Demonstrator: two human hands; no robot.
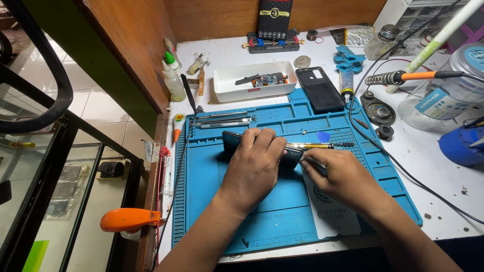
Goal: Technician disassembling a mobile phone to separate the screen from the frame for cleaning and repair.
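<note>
Now: both hands on the phone

My left hand (255,162) curls over a dark phone (233,139), pinning it to the blue mat (262,221). My right hand (339,176) pinches thin metal tweezers (313,162) against the phone's near edge. Just past my knuckles lies a screwdriver (317,145), with a blue pick (323,136) beside it. Farther out sit a black phone back (320,88) and a white tray (254,80) of parts. Off right rests a soldering iron (403,76).

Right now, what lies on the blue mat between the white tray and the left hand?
In the head view, a few metal tools lie side by side on the blue mat, between the white tray and the left hand.
</note>
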